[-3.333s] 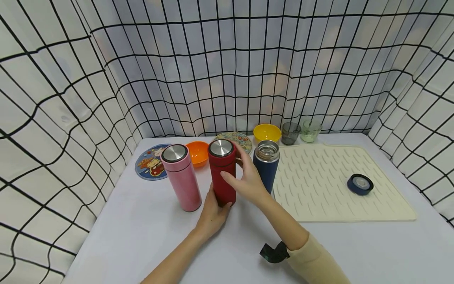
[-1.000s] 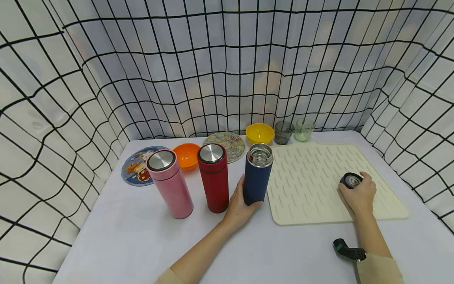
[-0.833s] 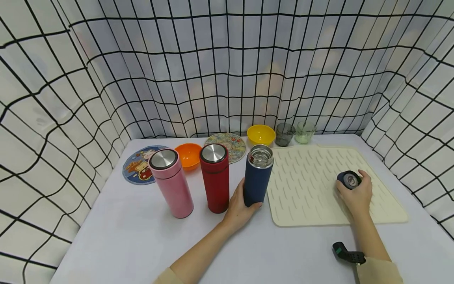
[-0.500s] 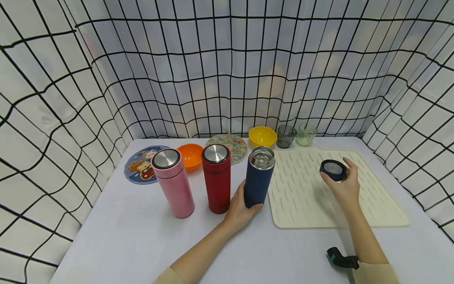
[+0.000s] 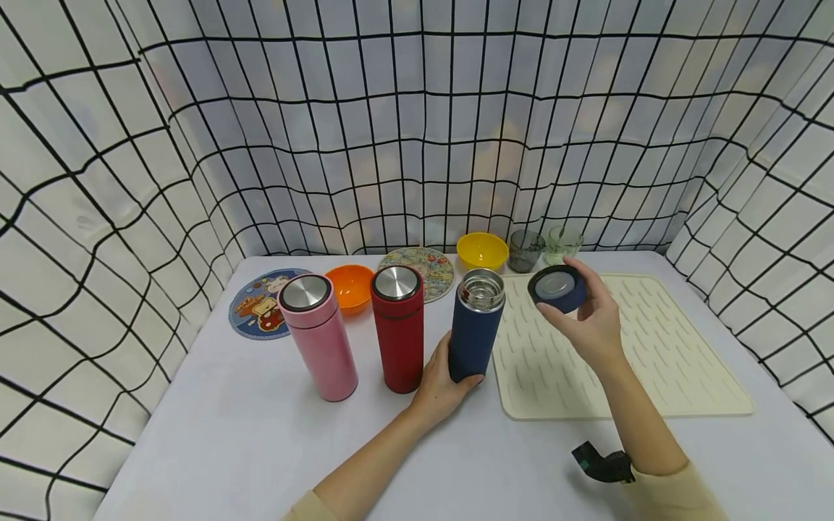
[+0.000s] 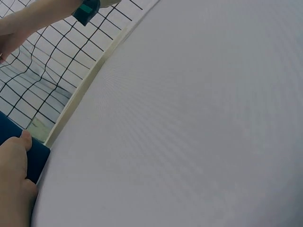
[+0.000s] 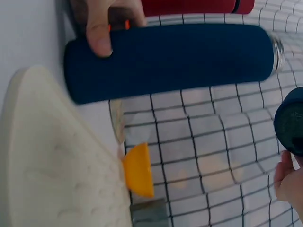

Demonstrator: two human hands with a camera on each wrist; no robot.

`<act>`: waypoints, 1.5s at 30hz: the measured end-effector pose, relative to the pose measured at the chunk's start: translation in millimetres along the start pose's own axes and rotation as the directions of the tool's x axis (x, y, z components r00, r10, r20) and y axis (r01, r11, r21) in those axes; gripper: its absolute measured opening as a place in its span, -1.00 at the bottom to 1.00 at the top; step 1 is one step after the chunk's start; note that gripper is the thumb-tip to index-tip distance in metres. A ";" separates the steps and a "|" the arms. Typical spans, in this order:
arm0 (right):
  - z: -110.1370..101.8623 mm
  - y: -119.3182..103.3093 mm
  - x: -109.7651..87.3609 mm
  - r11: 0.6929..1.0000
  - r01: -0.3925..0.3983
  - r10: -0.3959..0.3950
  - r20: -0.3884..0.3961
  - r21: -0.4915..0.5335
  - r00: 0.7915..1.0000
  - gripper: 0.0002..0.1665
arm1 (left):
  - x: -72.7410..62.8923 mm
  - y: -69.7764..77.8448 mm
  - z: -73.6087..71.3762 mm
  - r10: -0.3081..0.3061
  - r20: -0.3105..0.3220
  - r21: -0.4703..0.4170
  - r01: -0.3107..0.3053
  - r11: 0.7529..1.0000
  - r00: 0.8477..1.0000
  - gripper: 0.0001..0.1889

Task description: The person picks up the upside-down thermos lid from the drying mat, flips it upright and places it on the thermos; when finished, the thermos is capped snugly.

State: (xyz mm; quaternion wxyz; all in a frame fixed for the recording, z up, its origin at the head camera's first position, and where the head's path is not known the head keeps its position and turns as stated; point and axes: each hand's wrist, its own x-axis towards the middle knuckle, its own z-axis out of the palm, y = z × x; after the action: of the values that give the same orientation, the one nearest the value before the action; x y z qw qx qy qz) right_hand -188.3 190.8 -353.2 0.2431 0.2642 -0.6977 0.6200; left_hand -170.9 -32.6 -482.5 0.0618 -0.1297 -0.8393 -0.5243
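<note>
A blue thermos bottle (image 5: 476,336) stands upright on the white table, its steel mouth uncovered. My left hand (image 5: 439,391) grips it low down; in the left wrist view the thumb and fingers lie round its base. To the right of the mouth, in the air over the mat's edge, my right hand (image 5: 596,322) holds the round dark blue lid (image 5: 557,288) between thumb and fingers. A grey disc shows inside the lid's dark rim. In the right wrist view the lid (image 7: 291,123) is apart from the bottle's steel neck (image 7: 278,54).
A red thermos (image 5: 399,333) and a pink thermos (image 5: 322,344) stand capped to the left. Behind are an orange bowl (image 5: 350,288), a yellow bowl (image 5: 482,251), two glasses and two round patterned mats. A cream mat (image 5: 677,354) lies right. Black netting (image 5: 423,137) encloses the table.
Both hands have left the red thermos. My left hand has taken hold of the blue one. My right hand has lifted the lid off the cream mat and carried it left towards the blue thermos.
</note>
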 end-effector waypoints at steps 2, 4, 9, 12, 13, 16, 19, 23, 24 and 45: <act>10.3 -10.8 4.7 0.999 0.042 -0.040 0.060 -0.031 0.997 -0.10 | 0.0 -0.3 0.4 -0.004 -0.001 -0.006 0.004 1.000 1.000 -0.08; 19.3 -20.5 9.5 0.994 0.086 -0.078 0.106 -0.067 0.991 -0.09 | 0.1 -0.3 0.9 -0.005 -0.003 -0.013 0.005 1.000 1.000 -0.09; 30.7 -31.9 16.5 0.981 0.168 -0.153 0.150 -0.093 0.977 -0.03 | 0.3 -0.3 2.3 0.004 0.001 -0.022 -0.004 1.000 1.000 -0.09; 31.7 -30.3 17.9 0.982 0.179 -0.168 0.152 -0.060 0.974 0.02 | 0.2 -0.4 2.0 0.006 0.006 -0.025 -0.006 1.000 1.000 -0.08; 31.6 -29.0 18.3 0.984 0.174 -0.165 0.155 -0.047 0.974 0.04 | 0.2 -0.3 1.6 0.007 0.005 -0.025 -0.007 1.000 1.000 -0.08; 31.8 -22.9 20.6 0.985 0.171 -0.165 0.157 -0.028 0.974 0.06 | 0.5 -0.9 0.3 0.008 0.004 -0.021 -0.008 1.000 1.000 -0.09; 33.2 -18.0 23.5 0.984 0.176 -0.171 0.157 -0.015 0.973 0.06 | 0.8 -1.5 -0.9 0.010 0.007 -0.020 -0.010 1.000 1.000 -0.10; 36.4 -17.1 27.6 0.978 0.210 -0.205 0.174 -0.006 0.963 0.07 | 0.5 -1.4 -1.7 0.014 0.008 -0.019 -0.014 1.000 1.000 -0.10; 37.2 -17.3 28.6 0.977 0.214 -0.209 0.179 -0.005 0.961 0.07 | 0.5 -1.4 -1.6 0.013 0.007 -0.018 -0.013 1.000 1.000 -0.09; 67.8 -2.4 30.9 0.996 -0.007 -0.022 0.313 0.092 0.950 -0.08 | 0.1 -0.9 -2.7 0.043 0.018 -0.019 -0.043 0.999 0.999 -0.10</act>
State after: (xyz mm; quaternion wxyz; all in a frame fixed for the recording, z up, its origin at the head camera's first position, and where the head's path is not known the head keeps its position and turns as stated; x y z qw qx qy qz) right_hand -210.5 121.1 -338.5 0.1193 0.3729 -0.6972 0.6006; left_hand -171.4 -35.3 -482.1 0.0643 -0.1531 -0.8318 -0.5296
